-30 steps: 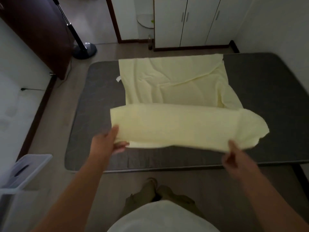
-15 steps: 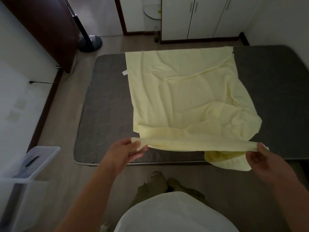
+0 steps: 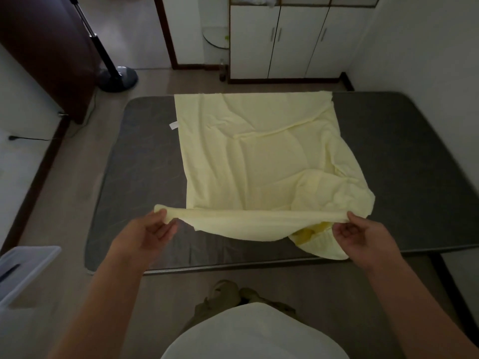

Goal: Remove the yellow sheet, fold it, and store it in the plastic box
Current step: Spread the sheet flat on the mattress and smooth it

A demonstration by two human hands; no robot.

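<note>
Just tugged near edge of the pale yellow cloth sheet [image 3: 259,156] back to 6 o'clock on the dark grey mattress [image 3: 145,164], pinched in left hand [image 3: 145,239] and right hand [image 3: 363,239] fingers; still half folded.

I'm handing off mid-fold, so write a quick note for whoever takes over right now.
Left hand: pinches the near-left end of the yellow sheet at its lifted edge.
Right hand: pinches the near-right end.
The yellow sheet lies loose on the grey mattress, partly folded, with its near edge raised.
The plastic box is on the floor at left, and the sheet is not in it.
To do: finish folding, then store it in the box.
</note>
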